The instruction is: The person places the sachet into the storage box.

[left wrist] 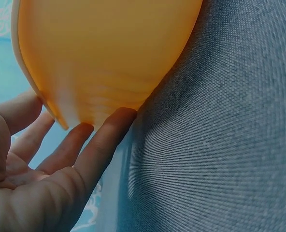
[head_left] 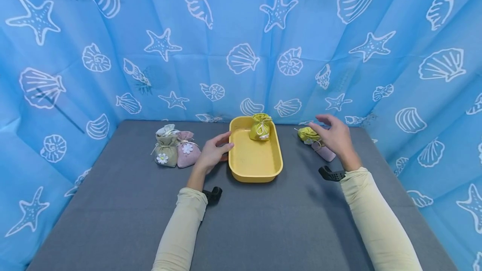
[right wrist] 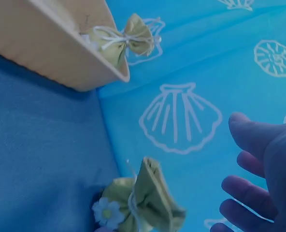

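Observation:
My left hand (head_left: 214, 152) is at the left side of a yellow tray (head_left: 254, 175). In the left wrist view, its extended fingers (left wrist: 104, 140) touch the tray's outer wall. A shiny yellow-green drawstring pouch (head_left: 260, 128) stands inside the tray, toward its far right corner. On the right, my right hand (head_left: 335, 137) hovers with thumb and fingers spread, holding nothing. Nearest to it are a second yellow-green pouch (right wrist: 152, 203) with a white flower and a pink pouch (head_left: 324, 152), partly hidden by the hand in the head view.
To the left of the tray, a beige pouch (head_left: 165, 154) and a pink pouch (head_left: 188, 156), each with a white flower, stand side by side, with a pale pouch top (head_left: 167, 129) behind them. A blue shell-print curtain (head_left: 226, 45) borders the grey table (head_left: 256, 221).

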{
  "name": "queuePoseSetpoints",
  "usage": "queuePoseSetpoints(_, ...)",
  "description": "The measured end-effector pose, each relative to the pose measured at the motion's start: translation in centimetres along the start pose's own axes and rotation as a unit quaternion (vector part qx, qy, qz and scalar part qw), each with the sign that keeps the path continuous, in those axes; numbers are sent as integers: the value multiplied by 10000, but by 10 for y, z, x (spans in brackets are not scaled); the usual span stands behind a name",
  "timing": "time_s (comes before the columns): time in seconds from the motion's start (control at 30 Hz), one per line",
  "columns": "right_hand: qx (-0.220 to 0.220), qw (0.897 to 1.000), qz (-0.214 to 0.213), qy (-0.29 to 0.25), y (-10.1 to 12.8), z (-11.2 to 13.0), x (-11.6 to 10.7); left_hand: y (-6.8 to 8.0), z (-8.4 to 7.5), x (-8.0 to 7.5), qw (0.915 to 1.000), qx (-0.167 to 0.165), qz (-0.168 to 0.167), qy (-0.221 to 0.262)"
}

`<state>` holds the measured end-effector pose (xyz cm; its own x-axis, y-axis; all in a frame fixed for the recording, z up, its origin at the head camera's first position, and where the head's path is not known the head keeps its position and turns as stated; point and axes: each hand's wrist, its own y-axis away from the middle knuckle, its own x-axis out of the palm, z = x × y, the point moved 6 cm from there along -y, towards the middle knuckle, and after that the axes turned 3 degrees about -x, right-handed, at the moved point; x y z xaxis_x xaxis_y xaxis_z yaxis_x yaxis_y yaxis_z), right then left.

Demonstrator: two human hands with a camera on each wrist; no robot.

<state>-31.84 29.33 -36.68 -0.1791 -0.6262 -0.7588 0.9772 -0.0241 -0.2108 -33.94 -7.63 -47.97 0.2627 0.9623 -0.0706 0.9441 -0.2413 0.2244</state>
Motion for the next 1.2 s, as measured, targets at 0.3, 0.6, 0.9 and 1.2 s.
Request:
queuePoseSetpoints(0.3,-168,9992,188,318,11,-17,17,-2,1,0,10000,58,28,-28)
queuePoseSetpoints(0.6,115,9995,284,-39,8,-31,35,1,-1,1,10000,50,2,11)
queuePoseSetpoints(0.9,175,9986,492,129,4,-36,52,0,1,1,9999,-68,-6,-75)
queuePoseSetpoints(1.2,167,9992,230,298,0,-35,56,0,-1,1,9999,-128,-85,-69)
